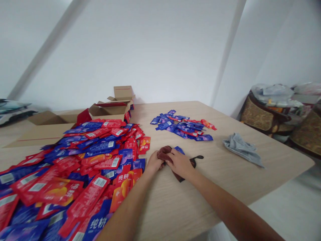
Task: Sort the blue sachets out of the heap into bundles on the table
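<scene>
A white wall (160, 50) backed the wood-toned surface (175, 209), whose left side bore a heap of red and blue packets (87, 164), perhaps spread there for easy reach, beside open cartons (51, 129). A smaller pile (185, 126) lay farther off. Between the heap and a grey cloth (240, 149), the left hand (153, 162) and right hand (182, 164) gripped a bunched brown cloth (164, 152) from two sides, seemingly to steady it.

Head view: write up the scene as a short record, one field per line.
Left hand: holding crumpled brown cloth
Right hand: on the same cloth
Near right hand: flat blue packet
Left side: large heap of flat red and blue packets
Farther back: smaller, mostly blue pile of packets
Right side: crumpled grey cloth
Surface: pale wood-grain table
</scene>
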Tool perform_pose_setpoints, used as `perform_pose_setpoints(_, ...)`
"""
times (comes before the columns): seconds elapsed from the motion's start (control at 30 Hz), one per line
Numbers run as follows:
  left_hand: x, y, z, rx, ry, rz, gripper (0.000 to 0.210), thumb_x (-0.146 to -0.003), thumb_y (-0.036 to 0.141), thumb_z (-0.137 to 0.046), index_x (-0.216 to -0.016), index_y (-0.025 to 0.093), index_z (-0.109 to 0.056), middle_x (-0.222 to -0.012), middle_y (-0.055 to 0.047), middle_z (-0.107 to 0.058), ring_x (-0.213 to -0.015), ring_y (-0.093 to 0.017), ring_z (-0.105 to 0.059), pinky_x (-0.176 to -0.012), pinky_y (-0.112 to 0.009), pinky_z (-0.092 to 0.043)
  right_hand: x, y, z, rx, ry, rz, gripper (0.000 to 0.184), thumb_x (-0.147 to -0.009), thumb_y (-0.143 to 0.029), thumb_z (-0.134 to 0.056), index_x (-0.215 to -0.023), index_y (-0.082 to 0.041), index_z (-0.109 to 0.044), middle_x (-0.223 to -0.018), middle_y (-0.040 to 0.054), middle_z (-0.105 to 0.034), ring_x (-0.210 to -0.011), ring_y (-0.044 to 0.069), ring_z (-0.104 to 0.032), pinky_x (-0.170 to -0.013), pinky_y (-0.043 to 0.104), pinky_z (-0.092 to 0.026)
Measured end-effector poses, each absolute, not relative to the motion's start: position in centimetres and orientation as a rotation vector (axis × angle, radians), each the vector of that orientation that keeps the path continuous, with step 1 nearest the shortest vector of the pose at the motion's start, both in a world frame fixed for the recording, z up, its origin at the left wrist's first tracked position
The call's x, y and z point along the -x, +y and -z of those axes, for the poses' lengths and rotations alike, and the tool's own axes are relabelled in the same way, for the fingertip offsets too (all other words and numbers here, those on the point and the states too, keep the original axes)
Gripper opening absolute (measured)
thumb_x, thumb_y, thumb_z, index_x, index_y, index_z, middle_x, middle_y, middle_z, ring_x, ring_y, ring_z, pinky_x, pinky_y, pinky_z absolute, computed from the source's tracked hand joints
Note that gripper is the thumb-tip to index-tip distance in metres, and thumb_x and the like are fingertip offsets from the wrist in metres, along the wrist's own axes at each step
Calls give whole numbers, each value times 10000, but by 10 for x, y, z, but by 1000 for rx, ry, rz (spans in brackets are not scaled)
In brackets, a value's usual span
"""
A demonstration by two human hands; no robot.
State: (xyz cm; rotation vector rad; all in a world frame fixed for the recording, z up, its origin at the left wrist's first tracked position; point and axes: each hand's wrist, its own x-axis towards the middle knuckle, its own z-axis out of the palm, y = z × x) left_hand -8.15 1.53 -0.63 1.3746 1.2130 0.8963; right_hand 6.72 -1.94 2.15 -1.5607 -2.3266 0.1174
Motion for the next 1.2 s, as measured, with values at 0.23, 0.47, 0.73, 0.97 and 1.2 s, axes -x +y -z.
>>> perform_pose_setpoints(0.23, 81, 15, 7, -1169, 1179, -962, 351, -619, 65, -619, -953, 111, -520, -453, 99, -501, -325, -48, -424, -347, -154, -269, -106, 18, -20, 1946, -2166, 13, 334, -922, -384, -337, -1074, -222, -587, -1112, 80, -550, -917, 203, -584, -727, 292, -415)
perform_pose_setpoints(0.47, 80, 2, -6, -1165, 1069, -753, 179, -681, 243, -598, -782, 96, -592, -448, 34, -517, -334, -51, -422, -333, -164, -245, -103, 1, -16, 1806, -2195, 23, 292, -900, -361, -392, -1046, -225, -606, -1106, 71, -555, -935, 193, -573, -753, 282, -416)
perform_pose_setpoints(0.73, 70, 0, 0, -1202, 1057, -846, 189, -643, 224, -567, -800, 118, -578, -413, 57, -482, -287, -54, -385, -292, -155, -187, -79, -18, -17, 1403, -2293, -175, 290, -899, -348, -401, -1116, -258, -572, -1094, 34, -567, -966, 161, -563, -796, 247, -409)
perform_pose_setpoints(0.97, 107, 5, -48, -1065, 1005, -1090, 203, -619, 241, -670, -740, 128, -553, -408, 58, -487, -291, -42, -361, -282, -137, -189, -113, 11, -12, 1882, -2085, -38, 339, -909, -403, -353, -1046, -233, -612, -1100, 65, -570, -922, 199, -590, -737, 284, -407)
perform_pose_setpoints(1.2, 139, 24, -114, -734, 736, -1776, 267, -782, 405, -600, -816, 151, -526, -672, -22, -645, -503, -78, -587, -489, -167, -480, -119, 10, -13, 1882, -1966, -111, 388, -900, -448, -352, -1098, -227, -602, -1132, 74, -564, -920, 202, -596, -736, 284, -400)
